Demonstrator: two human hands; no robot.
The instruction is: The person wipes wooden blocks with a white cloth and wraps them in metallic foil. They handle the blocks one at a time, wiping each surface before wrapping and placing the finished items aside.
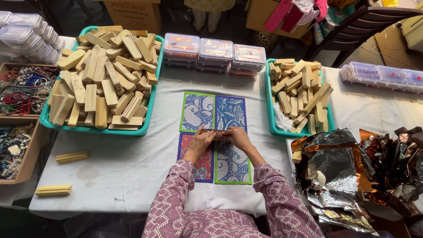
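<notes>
My left hand (201, 141) and my right hand (238, 136) meet over the middle of the table, both closed on a small brown piece (219, 134) held between the fingertips. Under them lie several patterned cards: a green-edged paisley card (197, 111), a blue floral card (231, 112), a red-and-blue card (202, 165) and a green-edged blue card (232, 164). Both sleeves are pink with a white pattern. What the brown piece is I cannot make out.
A large teal tray (94, 128) heaped with wooden blocks stands at the left, a smaller teal tray (269, 110) of blocks at the right. Clear plastic boxes (215, 53) line the back. Two loose wooden blocks (72, 157) lie front left. Crumpled foil wrap (348, 172) fills the right. Bead boxes (22, 90) sit far left.
</notes>
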